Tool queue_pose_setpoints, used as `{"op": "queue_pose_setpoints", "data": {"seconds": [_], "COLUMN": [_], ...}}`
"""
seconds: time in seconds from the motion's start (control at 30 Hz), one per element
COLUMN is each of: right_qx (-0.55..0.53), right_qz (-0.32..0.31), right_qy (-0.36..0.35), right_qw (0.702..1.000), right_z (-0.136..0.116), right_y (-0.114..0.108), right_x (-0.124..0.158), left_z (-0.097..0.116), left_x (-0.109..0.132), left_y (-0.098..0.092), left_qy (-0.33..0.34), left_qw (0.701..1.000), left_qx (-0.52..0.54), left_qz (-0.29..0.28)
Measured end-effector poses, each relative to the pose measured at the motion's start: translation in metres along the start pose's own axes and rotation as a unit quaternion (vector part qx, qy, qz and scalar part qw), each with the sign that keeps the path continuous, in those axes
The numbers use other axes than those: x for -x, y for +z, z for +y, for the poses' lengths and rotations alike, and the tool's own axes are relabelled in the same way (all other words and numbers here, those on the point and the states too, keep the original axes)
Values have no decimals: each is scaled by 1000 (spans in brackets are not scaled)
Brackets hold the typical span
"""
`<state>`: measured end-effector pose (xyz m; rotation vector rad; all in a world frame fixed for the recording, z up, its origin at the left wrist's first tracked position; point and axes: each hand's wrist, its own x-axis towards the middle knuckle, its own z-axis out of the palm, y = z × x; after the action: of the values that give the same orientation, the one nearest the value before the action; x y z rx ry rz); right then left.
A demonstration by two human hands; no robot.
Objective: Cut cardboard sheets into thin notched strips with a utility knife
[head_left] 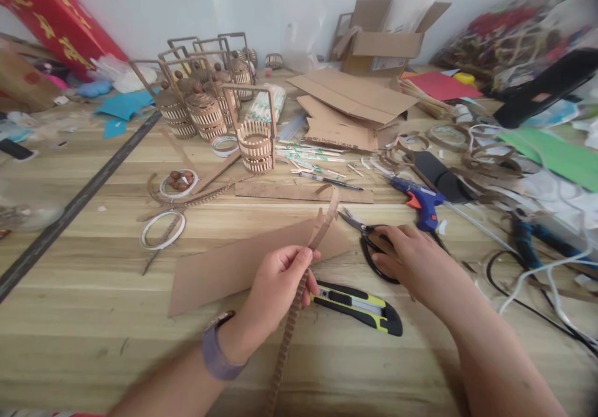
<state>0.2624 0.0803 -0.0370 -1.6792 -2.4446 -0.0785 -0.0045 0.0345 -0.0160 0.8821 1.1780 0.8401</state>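
My left hand (275, 286) is closed in a pinch on a long strip of corrugated cardboard (292, 320); the strip rises past my fingers and hangs down toward the table's front edge. Under it lies a flat brown cardboard sheet (215, 273). My right hand (411, 258) rests over the black handles of a pair of scissors (362, 230), fingers curled on them. A black and yellow utility knife (359, 305) lies between my two hands. A blue glue gun (420, 202) sits just beyond my right hand.
Several small cardboard baskets (255, 146) with handles stand at the back centre. Tape rings (163, 229) lie to the left. Flattened boxes (355, 102) and an open carton (383, 43) sit behind. Strips, cables (537, 280) and coloured paper crowd the right side.
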Motion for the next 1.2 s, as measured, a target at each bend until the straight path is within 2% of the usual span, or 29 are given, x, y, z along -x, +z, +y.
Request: {"op": "queue_pose_setpoints", "data": {"seconds": [0.1,0.2,0.3,0.37,0.43,0.57,0.7,0.87,1.2], "right_qx": [-15,-84,-180,-235,-257,-239,-247,-228,-189], "right_qz": [-17,-23,19,47,48,33,9,-47,-42], "right_qy": [14,64,95,75,28,-60,-94,-99,-100], "right_qw": [1000,994,979,968,965,968,965,967,976], "right_z": [10,2,-12,-21,-28,-40,-45,-47,-50], "right_y": [4,-2,-15,-23,-31,-40,-45,-46,-39], "right_x": [1,-3,-8,-9,-8,-6,-4,-4,-4], "left_z": [1,2,4,5,7,8,10,8,5], "left_x": [0,-1,-2,-3,-3,-3,-4,-5,-6], "left_y": [0,-1,-2,-3,-4,-6,-7,-7,-8], "left_qy": [9,10,6,3,2,13,21,33,50], "left_qw": [1000,1000,1000,999,999,999,998,997,996], "left_qx": [10,21,28,35,39,21,15,-6,-46], "left_qz": [2,4,7,10,14,38,62,65,53]}}
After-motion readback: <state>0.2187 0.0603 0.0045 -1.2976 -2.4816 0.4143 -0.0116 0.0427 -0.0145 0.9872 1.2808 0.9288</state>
